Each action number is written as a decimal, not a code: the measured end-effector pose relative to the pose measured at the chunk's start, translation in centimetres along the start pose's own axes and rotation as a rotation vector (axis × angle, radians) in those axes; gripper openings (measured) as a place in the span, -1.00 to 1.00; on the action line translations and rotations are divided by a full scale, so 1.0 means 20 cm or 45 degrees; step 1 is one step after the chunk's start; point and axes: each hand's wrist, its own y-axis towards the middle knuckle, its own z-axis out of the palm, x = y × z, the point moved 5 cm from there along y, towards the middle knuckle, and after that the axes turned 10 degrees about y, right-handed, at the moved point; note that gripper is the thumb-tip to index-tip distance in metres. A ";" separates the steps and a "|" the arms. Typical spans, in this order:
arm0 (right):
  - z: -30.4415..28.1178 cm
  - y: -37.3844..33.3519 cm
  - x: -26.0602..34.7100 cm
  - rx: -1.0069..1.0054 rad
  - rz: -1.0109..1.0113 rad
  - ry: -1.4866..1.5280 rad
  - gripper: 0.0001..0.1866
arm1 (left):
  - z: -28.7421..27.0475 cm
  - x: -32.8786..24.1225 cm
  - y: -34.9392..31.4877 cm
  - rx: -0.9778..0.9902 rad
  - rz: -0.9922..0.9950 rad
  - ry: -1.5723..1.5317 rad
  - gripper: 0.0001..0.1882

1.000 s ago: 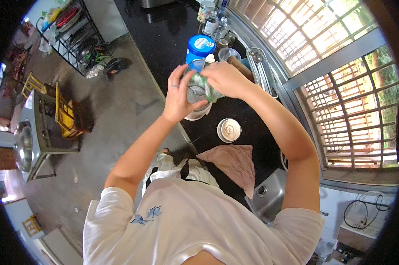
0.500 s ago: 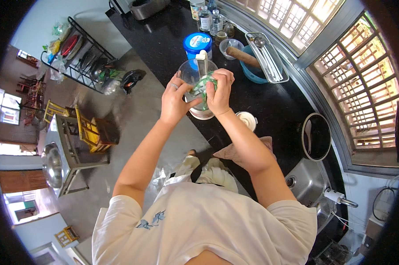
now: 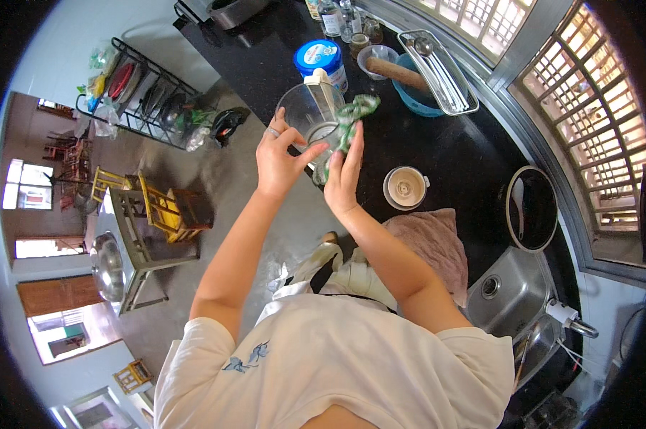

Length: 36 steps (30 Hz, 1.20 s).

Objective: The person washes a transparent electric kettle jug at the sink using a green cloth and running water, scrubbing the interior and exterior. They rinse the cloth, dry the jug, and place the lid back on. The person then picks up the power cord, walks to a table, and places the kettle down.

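Over the left edge of a black, glossy counter, a person's ringed left hand grasps a clear, round plastic pitcher with a cream handle, while the right hand pinches a crumpled green-and-white cloth at the pitcher's right side. A blue-lidded, blue-and-white round tub stands just beyond; a round, cream-coloured lid lies to the right, a dusty-pink cloth nearer

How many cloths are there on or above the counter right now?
2. A green-and-white cloth is in the right hand, by the clear jug; a pinkish cloth lies on the black counter beside the sink. Others may be hidden behind the arms.
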 end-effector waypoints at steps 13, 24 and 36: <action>-0.22 0.18 -0.71 0.159 0.335 -0.640 -0.60 | -0.01 -0.04 0.02 0.000 0.042 0.110 -0.52; -0.22 0.04 -0.37 -0.317 0.456 -0.034 -0.75 | -0.01 -0.06 -0.02 -0.097 -0.004 0.087 -0.54; -0.09 0.26 -0.30 -0.019 0.469 0.508 -0.56 | -0.02 -0.10 -0.08 -0.065 -0.065 -0.074 -0.60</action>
